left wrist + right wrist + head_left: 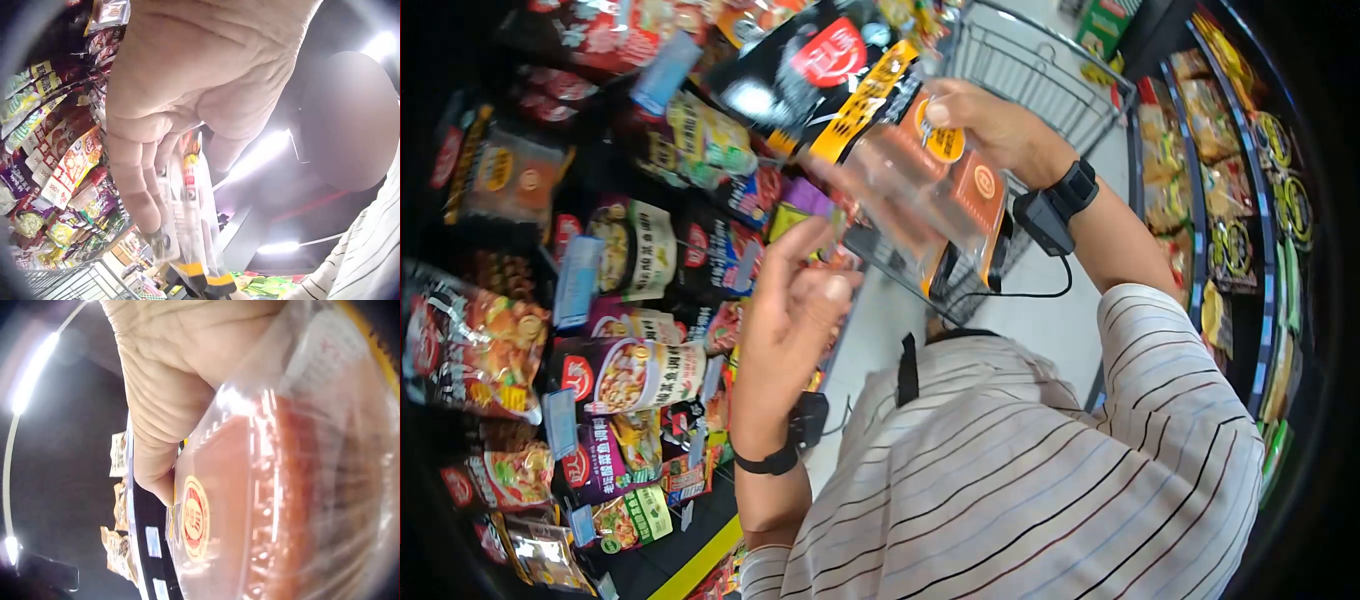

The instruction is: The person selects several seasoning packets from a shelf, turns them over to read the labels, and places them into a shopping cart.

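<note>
My right hand (990, 125) grips a seasoning bag (975, 190) by its side, the thumb over the front. The bag has a black top with a red logo, an orange band and a clear part showing reddish-brown blocks. Up close in the right wrist view, the clear wrap (269, 506) is wrinkled and shiny, and most of the fingers are hidden behind it. My left hand (785, 320) is raised beside the shelf, below and left of the bag, its fingers loosely bent. In the left wrist view its fingers overlap the bag (187, 219).
Shelves of bright seasoning packets (635, 375) with blue price tags (578, 283) run along the left. A wire shopping cart (1040, 75) stands ahead, beyond the right hand. On the right is another shelf of packaged food (1210, 150), with pale floor (1040, 330) between.
</note>
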`<state>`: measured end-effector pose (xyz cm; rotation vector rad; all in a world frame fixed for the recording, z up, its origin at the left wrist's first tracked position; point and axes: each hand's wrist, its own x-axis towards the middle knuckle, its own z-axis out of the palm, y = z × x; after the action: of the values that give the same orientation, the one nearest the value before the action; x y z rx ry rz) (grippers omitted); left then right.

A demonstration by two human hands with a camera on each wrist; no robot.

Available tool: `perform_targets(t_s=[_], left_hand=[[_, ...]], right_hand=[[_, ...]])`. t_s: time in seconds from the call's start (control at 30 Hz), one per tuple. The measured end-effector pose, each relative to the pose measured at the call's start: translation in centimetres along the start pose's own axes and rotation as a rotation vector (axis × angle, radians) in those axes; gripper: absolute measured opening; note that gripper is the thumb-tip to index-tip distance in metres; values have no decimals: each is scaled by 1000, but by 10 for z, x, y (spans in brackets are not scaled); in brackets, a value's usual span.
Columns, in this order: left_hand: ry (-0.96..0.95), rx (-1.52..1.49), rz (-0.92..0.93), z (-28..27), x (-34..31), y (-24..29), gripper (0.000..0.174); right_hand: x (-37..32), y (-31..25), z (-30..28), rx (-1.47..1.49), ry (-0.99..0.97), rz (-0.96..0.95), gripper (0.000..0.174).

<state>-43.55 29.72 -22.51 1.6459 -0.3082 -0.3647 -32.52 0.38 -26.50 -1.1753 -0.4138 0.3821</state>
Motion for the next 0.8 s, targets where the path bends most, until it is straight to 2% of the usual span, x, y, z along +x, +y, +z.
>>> perform_targets(t_s=[0.03,0.17,0.27,0.3,0.33,0.5,0.53,0.6,0.7,0.8], left_hand=[[7,-16,14,1,2,-6,54],[20,-29,-115,-8,-3,-30,46],[52,-22,-229,-12,-7,-50,45],[79,46,-244,-9,-8,-54,47],[87,34,-283,-9,-8,-61,45],[159,8,-441,-1,-10,-77,42],[176,0,-471,0,-10,-78,42],[212,4,-502,3,-12,-82,42],[273,-14,-568,4,-14,-88,42],[352,11,-620,10,-14,-88,42]], right_hand=[[-11,11,-17,-7,80,-31,42],[-52,49,-83,1,414,167,41],[-68,75,-122,-254,449,396,42],[-70,103,-146,-398,542,437,43],[-71,108,-143,-400,544,509,48],[-54,235,-203,-569,523,692,72],[-45,244,-197,-578,546,764,70],[-34,240,-167,-510,563,739,69],[-24,298,-177,-464,576,792,74],[-18,354,-190,-820,577,846,65]])
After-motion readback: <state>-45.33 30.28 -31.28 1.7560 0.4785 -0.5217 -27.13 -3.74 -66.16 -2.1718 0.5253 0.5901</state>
